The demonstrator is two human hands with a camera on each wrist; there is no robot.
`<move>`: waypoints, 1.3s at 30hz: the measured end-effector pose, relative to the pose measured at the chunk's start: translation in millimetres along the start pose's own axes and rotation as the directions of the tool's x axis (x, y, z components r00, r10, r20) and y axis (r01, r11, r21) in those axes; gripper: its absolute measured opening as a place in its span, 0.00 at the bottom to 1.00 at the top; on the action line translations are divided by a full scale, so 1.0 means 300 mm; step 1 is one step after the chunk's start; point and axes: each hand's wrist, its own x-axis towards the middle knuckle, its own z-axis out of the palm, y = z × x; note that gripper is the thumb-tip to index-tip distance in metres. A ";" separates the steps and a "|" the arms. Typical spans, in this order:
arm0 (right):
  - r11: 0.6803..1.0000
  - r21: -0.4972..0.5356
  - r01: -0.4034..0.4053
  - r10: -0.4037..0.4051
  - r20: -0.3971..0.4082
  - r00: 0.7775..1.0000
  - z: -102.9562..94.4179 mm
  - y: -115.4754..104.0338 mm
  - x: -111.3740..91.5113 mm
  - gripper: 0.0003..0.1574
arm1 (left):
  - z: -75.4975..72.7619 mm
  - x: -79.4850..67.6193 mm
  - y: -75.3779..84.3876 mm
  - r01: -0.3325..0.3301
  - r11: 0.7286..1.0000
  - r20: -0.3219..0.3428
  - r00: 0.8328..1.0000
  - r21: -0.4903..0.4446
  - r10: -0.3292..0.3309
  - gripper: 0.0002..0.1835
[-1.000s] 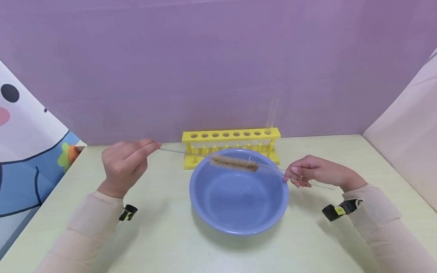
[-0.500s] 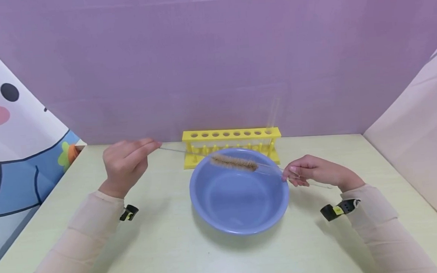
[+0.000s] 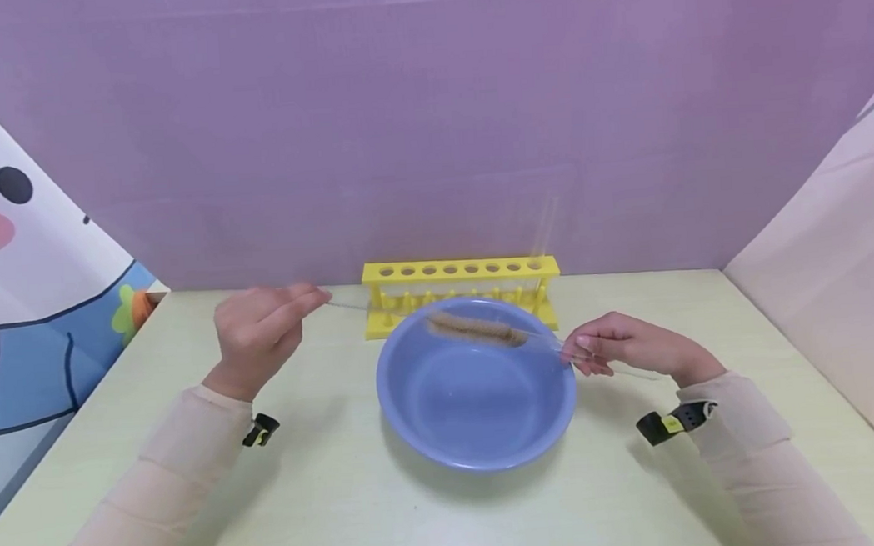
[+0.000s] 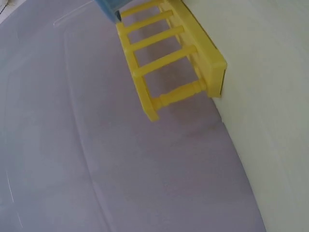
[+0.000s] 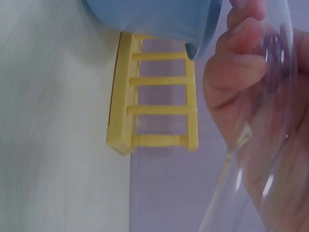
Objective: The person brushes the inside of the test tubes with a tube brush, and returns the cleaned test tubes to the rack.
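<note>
My left hand (image 3: 260, 334) pinches the thin twisted-wire handle of a test tube brush (image 3: 474, 329). The brush's tan bristles, slightly blurred, lie slantwise above the far part of a blue basin (image 3: 384, 393). Over at the basin's right rim, my right hand (image 3: 629, 345) holds a clear glass test tube (image 3: 542, 342) in its fingers, tilted to line up with the brush. The bristles' right end overlaps the tube's left end in the head view. Up close in the right wrist view, the transparent tube (image 5: 275, 121) runs through the curled fingers. The left wrist view shows neither hand nor brush.
Behind the basin stands a yellow test tube rack (image 3: 459, 270) with a row of holes. Another clear tube (image 3: 544, 229) rises from its right end. A purple cloth (image 3: 428, 123) hangs along the back of the pale table (image 3: 308, 498).
My left hand and the brush have shifted a little to the right. My right hand with the tube has edged slightly left. The basin and rack have stayed in place.
</note>
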 end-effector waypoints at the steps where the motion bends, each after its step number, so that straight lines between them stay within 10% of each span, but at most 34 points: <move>1: 1.000 0.002 0.004 -0.004 0.001 1.000 0.001 -0.001 0.003 0.19 | 0.002 -0.001 0.001 -0.005 1.000 0.007 1.000 -0.004 0.005 0.19; 16: 0.995 -0.089 -0.044 0.038 -0.069 0.997 0.006 -0.014 0.017 0.15 | 0.004 -0.040 -0.020 0.038 0.999 0.218 0.975 -0.010 -0.035 0.18; 39: 0.944 -0.301 -0.139 0.070 -0.229 0.971 0.034 -0.015 0.021 0.13 | -0.015 -0.001 0.029 0.247 0.968 0.532 0.813 0.054 -0.237 0.17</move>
